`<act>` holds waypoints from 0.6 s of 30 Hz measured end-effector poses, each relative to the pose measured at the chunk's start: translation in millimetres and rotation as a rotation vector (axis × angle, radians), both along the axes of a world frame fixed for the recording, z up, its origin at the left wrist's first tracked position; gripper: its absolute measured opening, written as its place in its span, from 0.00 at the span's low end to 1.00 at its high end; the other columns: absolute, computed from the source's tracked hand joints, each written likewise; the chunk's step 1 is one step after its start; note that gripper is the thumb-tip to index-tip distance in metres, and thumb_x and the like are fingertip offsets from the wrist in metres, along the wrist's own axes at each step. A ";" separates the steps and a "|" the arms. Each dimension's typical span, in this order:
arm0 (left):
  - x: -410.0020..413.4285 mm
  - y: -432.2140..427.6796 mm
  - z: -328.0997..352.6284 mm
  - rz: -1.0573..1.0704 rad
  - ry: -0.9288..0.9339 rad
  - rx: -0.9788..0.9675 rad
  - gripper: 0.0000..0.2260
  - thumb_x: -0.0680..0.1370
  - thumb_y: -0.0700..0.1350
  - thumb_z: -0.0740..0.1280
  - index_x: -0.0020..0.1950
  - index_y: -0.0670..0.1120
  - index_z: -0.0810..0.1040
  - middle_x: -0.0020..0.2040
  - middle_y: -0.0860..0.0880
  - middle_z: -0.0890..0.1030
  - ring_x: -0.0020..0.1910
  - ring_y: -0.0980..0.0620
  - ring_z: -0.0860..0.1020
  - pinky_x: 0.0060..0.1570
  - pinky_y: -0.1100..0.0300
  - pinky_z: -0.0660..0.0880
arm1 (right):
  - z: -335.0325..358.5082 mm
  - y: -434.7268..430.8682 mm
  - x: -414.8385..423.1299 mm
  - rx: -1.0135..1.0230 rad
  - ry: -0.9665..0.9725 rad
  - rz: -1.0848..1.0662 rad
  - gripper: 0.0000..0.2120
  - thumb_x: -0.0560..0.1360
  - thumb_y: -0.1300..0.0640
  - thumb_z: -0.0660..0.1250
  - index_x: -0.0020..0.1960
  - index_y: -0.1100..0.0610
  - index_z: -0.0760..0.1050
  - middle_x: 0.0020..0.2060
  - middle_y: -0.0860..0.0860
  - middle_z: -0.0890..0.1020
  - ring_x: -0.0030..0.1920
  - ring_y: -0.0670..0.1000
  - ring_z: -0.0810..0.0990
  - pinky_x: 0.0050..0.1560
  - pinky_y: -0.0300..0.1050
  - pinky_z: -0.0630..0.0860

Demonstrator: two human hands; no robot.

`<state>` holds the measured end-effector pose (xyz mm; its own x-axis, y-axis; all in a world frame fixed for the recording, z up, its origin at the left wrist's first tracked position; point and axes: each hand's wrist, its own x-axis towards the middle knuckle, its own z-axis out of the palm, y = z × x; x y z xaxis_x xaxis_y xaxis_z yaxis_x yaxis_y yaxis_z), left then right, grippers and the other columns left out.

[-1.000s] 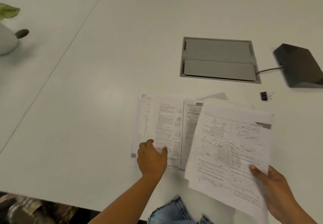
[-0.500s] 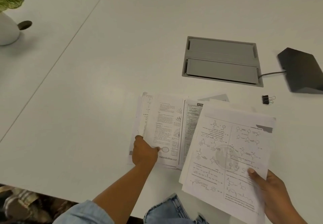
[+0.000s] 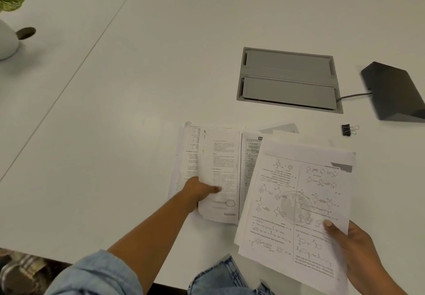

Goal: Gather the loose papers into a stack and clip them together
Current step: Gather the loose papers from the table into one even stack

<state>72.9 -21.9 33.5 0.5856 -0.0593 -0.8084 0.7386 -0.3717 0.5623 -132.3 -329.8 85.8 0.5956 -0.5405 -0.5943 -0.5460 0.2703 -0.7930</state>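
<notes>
The left hand (image 3: 199, 190) pinches the near edge of a printed sheet (image 3: 219, 175) lying on the white counter (image 3: 138, 101), thumb on top; the letters "mebooks" can be read at its lower corner, the rest being too blurred. The right hand (image 3: 351, 246) grips a sheaf of papers (image 3: 299, 202) printed with chemical ring diagrams, overlapping a sheet (image 3: 249, 154) headed "BA". A black binder clip (image 3: 348, 130) lies just beyond, near a grey hatch (image 3: 289, 79) and a dark box (image 3: 395, 90).
</notes>
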 end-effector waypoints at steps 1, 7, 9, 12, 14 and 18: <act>3.5 -2.1 -1.3 0.022 -0.037 -0.014 0.22 0.72 0.42 0.78 0.64 0.41 0.78 0.59 0.43 0.82 0.53 0.43 0.79 0.51 0.51 0.78 | 0.4 0.1 0.1 -0.001 -0.007 0.004 0.07 0.75 0.60 0.70 0.52 0.54 0.82 0.45 0.50 0.89 0.42 0.53 0.89 0.46 0.49 0.80; 11.4 -5.6 -1.5 -0.053 -0.330 0.152 0.16 0.79 0.43 0.69 0.67 0.40 0.77 0.62 0.41 0.81 0.58 0.40 0.80 0.58 0.48 0.78 | 3.3 0.6 1.3 0.011 -0.021 0.019 0.10 0.75 0.61 0.70 0.56 0.58 0.82 0.49 0.55 0.88 0.50 0.60 0.86 0.57 0.59 0.79; 15.4 5.0 6.7 -0.040 -0.383 0.156 0.15 0.81 0.43 0.67 0.66 0.39 0.77 0.61 0.40 0.82 0.58 0.40 0.80 0.60 0.47 0.78 | 4.4 1.2 2.4 0.015 -0.022 0.018 0.09 0.76 0.61 0.70 0.55 0.57 0.82 0.49 0.55 0.88 0.50 0.60 0.86 0.57 0.60 0.79; 20.0 31.6 26.1 -0.032 -0.496 0.198 0.13 0.82 0.45 0.64 0.61 0.38 0.80 0.56 0.39 0.84 0.54 0.40 0.82 0.57 0.48 0.79 | 6.5 3.1 2.7 0.016 -0.037 0.032 0.09 0.76 0.60 0.69 0.56 0.55 0.82 0.49 0.54 0.88 0.50 0.58 0.87 0.53 0.56 0.80; 20.9 55.5 39.7 -0.021 -0.563 0.238 0.12 0.83 0.45 0.63 0.55 0.39 0.83 0.49 0.40 0.85 0.49 0.41 0.83 0.48 0.52 0.79 | 6.6 5.4 3.8 0.025 -0.047 0.048 0.09 0.77 0.59 0.69 0.57 0.54 0.81 0.49 0.52 0.89 0.48 0.55 0.88 0.49 0.51 0.81; 16.2 99.0 76.6 0.037 -0.694 0.281 0.08 0.82 0.46 0.64 0.47 0.46 0.82 0.41 0.46 0.84 0.38 0.47 0.82 0.36 0.61 0.74 | 7.7 11.2 6.8 0.032 -0.060 0.067 0.10 0.78 0.59 0.68 0.58 0.52 0.80 0.48 0.49 0.89 0.46 0.51 0.88 0.41 0.42 0.82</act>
